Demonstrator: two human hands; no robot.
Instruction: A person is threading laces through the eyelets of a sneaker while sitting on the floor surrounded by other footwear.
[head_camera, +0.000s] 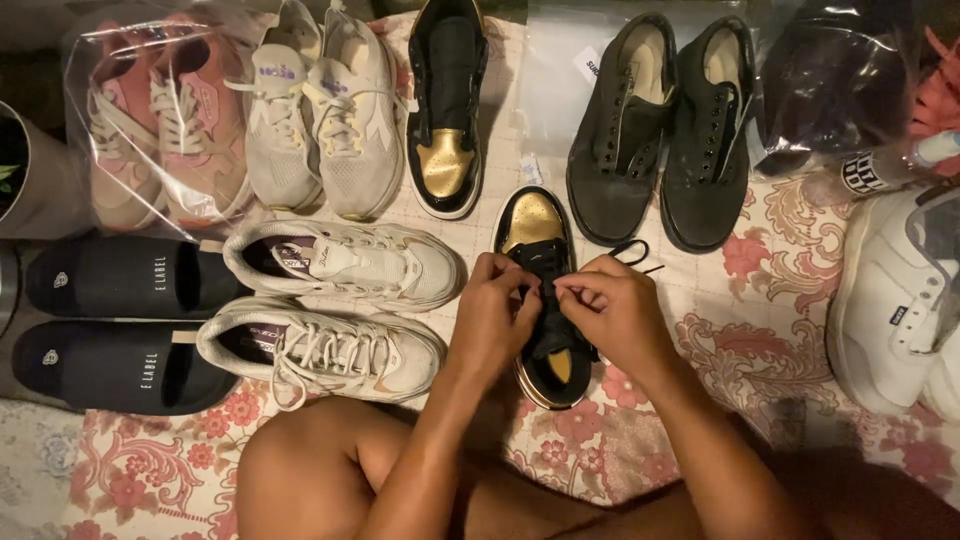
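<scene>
Head view, looking down at a floral quilted cloth (760, 300) in pink and cream. At centre lies a glossy black-and-gold high-top sneaker (540, 235), toe pointing away, its metallic gold toe cap smooth and rounded. The left hand (492, 318) and the right hand (612, 312) meet over its tongue, fingers curled shut, each pinching the thin black lace (628, 250); one loop of lace lies free on the cloth just beside the right hand. The matching sneaker (445, 110) lies farther off, toe toward the viewer. To the left sit two pairs of white mesh running shoes (330, 310), a pair of pink trainers sealed in a clear plastic bag (160, 120), and two black slip-on sandals (110, 320) with a matte surface. To the right lie a pair of dull black canvas lace-ups (660, 130) and a white leather sneaker (890, 300).
</scene>
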